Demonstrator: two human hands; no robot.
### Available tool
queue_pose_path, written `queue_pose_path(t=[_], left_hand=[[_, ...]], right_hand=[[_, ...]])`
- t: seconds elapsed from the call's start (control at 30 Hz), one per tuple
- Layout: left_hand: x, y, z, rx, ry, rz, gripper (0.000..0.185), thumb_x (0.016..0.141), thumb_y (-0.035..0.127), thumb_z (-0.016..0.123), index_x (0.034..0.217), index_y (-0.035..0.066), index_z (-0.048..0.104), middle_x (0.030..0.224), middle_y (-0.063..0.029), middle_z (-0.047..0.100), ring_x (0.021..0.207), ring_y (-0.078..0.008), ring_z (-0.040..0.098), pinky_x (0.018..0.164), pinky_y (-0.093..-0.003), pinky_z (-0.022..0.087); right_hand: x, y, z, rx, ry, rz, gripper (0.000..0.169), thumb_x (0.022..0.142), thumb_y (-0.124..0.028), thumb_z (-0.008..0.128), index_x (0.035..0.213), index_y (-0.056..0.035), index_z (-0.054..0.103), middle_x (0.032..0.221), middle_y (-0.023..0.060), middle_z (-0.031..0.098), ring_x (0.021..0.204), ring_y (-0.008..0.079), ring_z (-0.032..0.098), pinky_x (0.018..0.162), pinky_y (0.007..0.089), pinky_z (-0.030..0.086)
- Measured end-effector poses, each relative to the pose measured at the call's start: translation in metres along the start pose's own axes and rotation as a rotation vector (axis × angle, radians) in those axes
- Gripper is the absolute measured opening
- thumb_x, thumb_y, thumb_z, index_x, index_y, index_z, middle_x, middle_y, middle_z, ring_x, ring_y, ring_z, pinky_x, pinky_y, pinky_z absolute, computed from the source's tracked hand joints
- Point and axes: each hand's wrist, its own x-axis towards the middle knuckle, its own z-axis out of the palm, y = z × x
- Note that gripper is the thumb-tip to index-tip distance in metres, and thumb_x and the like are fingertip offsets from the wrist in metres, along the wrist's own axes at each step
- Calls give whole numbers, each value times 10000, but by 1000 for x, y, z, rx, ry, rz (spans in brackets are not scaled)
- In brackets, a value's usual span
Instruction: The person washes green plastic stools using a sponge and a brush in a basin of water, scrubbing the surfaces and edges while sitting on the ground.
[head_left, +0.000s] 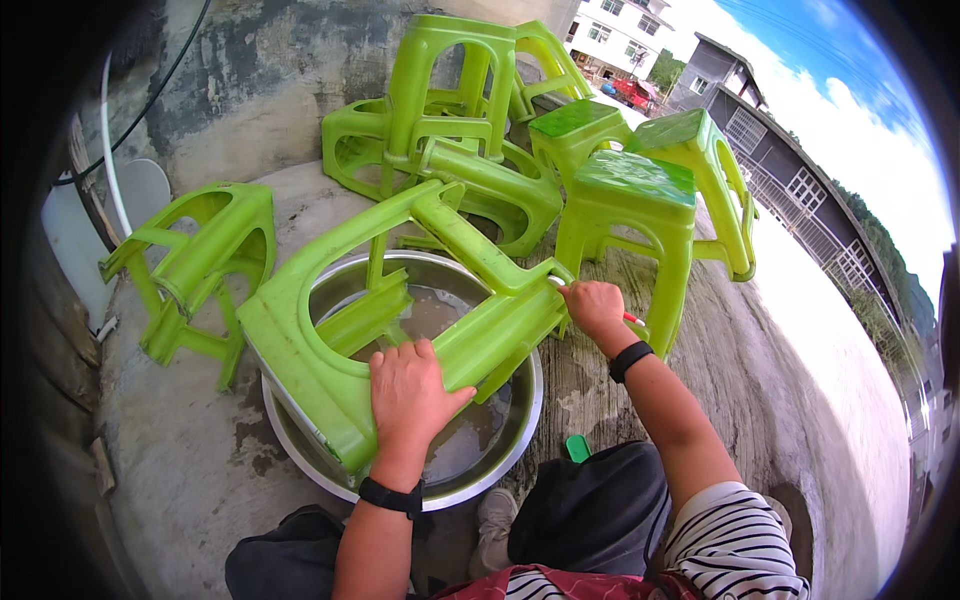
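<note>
A green plastic stool (472, 337) lies on its side across a wide metal basin (534, 405) that holds cloudy water. My left hand (412, 390) grips the stool near its seat end, with the thumb spread along a leg. At the far end of that leg, my right hand (596, 307) holds a brush with a red and white handle (634, 319), its head against the stool's leg. The brush head is mostly hidden by the hand and the leg.
Several green stools (450, 82) stand or lie beyond the basin by the wall. Wet-topped stools (634, 180) stand at the right. Another stool (210, 255) lies on the concrete at left. A small green object (578, 448) is beside my knee.
</note>
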Motion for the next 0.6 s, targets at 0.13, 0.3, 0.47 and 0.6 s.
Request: queue_pose_path(t=[0.13, 0.3, 0.47, 0.6], left_hand=[[4, 2, -1, 26, -9, -9, 577, 543, 446, 812, 866, 43, 555, 836, -118, 593, 849, -275, 564, 834, -376, 392], [1, 2, 3, 12, 24, 32, 578, 541, 443, 812, 863, 38, 555, 825, -124, 593, 836, -280, 567, 820, -380, 399], [2, 1, -1, 13, 9, 4, 548, 569, 445, 801, 852, 37, 569, 810, -112, 604, 807, -248, 570, 813, -357, 382], [0, 2, -2, 14, 40, 29, 543, 573, 442, 801, 850, 36, 569, 808, -114, 605, 807, -249, 570, 817, -356, 382]], right_hand=[[15, 3, -11, 2, -103, 53, 478, 948, -453, 395, 771, -120, 689, 720, 65, 672, 694, 241, 667, 567, 358, 498], [31, 13, -20, -9, -78, 196, 485, 947, -454, 398, 804, -98, 695, 768, 84, 684, 714, 258, 670, 583, 375, 500], [18, 33, -20, 303, 43, 442, 467, 933, -435, 411, 829, -75, 690, 854, 152, 676, 797, 322, 654, 681, 423, 507], [20, 36, 3, 624, -43, 476, 455, 823, -494, 542, 865, -61, 677, 872, 173, 668, 846, 336, 642, 742, 432, 499]])
